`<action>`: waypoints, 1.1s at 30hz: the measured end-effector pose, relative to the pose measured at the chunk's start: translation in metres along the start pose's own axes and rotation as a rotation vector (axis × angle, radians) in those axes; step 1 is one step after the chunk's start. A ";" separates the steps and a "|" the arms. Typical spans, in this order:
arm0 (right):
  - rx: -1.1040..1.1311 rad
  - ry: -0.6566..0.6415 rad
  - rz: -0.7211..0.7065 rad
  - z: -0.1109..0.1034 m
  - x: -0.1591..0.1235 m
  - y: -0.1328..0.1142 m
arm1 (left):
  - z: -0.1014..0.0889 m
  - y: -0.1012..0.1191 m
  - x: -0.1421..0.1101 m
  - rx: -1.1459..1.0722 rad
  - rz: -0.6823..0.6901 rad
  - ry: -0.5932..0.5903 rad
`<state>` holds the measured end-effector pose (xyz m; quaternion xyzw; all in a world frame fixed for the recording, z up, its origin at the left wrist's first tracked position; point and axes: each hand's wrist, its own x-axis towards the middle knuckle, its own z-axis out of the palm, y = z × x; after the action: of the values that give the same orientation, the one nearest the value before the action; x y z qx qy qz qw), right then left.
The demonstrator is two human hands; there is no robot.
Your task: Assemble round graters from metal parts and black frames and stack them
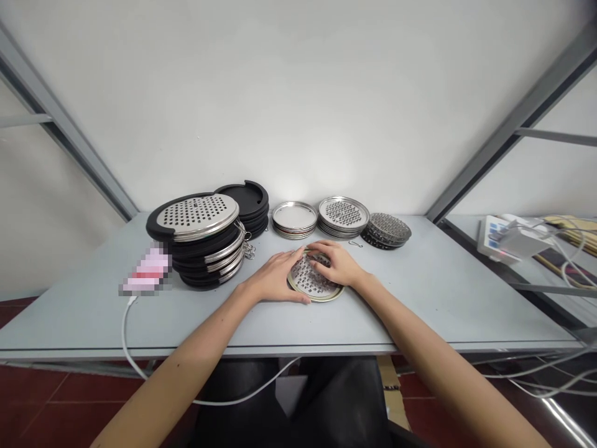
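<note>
A round metal grater disc (313, 283) with a raised rim lies flat on the table in front of me. My left hand (280, 277) holds its left side, the thumb stretched along the near rim and the fingers at the far left edge. Over the far and right side curls my right hand (339, 264), its fingers bent onto the disc and its rim. Both hands hide parts of the disc. Behind them stand a stack of plain round metal plates (295, 216), a stack of rimmed grater discs (344, 213) and a pile of bare grater discs (389, 229).
A tall stack of black-edged round graters (198, 214) with metal clips stands at left, black round holders (245, 199) behind it. A small metal hook (355, 244) lies near the disc stacks. A white cable (125, 330) hangs over the front edge; a power strip (492, 236) is at far right.
</note>
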<state>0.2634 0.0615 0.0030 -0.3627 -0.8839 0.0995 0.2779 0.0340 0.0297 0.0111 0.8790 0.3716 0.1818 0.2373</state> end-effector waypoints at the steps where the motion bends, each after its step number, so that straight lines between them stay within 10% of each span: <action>1: -0.023 -0.010 -0.009 -0.001 0.001 -0.001 | 0.000 -0.001 0.000 0.006 0.003 0.001; 33: 0.080 0.019 0.079 0.008 -0.003 0.002 | -0.002 -0.002 -0.003 0.083 0.048 -0.017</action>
<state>0.2618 0.0614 -0.0053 -0.3869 -0.8616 0.1420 0.2963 0.0302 0.0293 0.0114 0.8981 0.3557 0.1645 0.1994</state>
